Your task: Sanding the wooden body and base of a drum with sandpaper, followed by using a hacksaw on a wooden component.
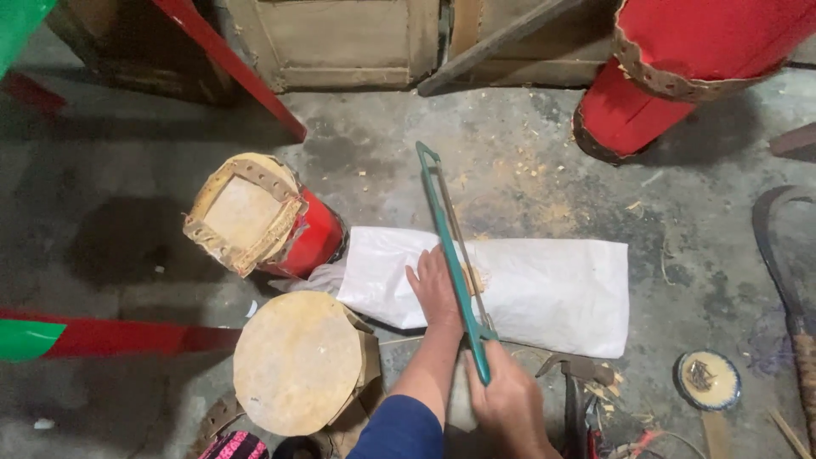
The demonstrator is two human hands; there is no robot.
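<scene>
My right hand (510, 399) grips the handle of a green-framed hacksaw (449, 238), whose frame runs away from me over a white woven sack (552, 289) lying on the concrete floor. My left hand (433, 289) rests flat on the sack, pressing down a small piece of wood (473, 279) right beside the saw blade. Sawdust lies near the blade. My left forearm wears a blue sleeve.
Two small red drums stand at the left: one tilted (259, 217), one with a round skin top (297, 361). A large red drum (680, 68) lies at the back right. A hammer (576, 378), a dish of nails (708, 380) and a curved blade (782, 263) are on the right.
</scene>
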